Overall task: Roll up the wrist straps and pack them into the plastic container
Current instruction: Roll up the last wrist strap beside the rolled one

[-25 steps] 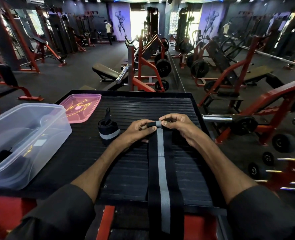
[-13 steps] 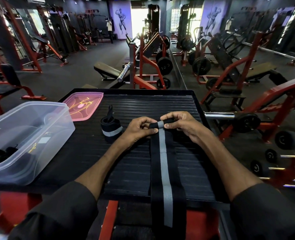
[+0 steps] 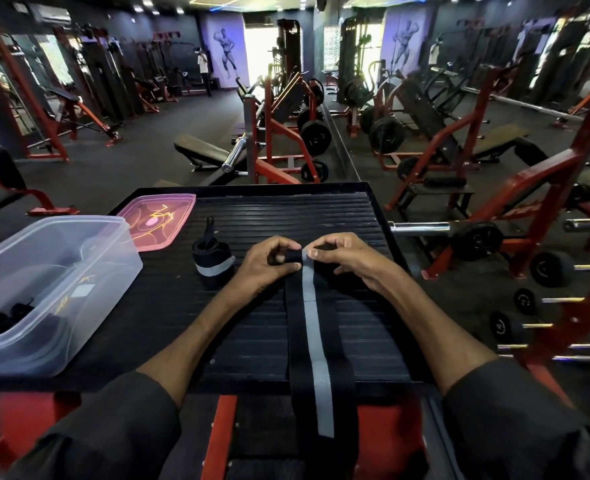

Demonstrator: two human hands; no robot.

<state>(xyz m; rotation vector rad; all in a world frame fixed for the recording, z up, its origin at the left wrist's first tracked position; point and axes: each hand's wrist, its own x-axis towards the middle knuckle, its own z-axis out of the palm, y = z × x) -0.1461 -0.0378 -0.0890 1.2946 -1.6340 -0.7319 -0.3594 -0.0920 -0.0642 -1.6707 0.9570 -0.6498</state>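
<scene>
Centre frame | our left hand [image 3: 269, 263] and right hand [image 3: 345, 254] pinch the wrist strap [image 3: 312, 327] end | roll tight, edges square, grey stripe centred.

One head-worn wide-angle camera looks forward and down, close over the black surface [image 3: 338, 216], with the gym floor beyond.

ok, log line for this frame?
left hand: pinches strap end; right hand: pinches strap end; rolled strap: beside left hand; container: lid off
</scene>
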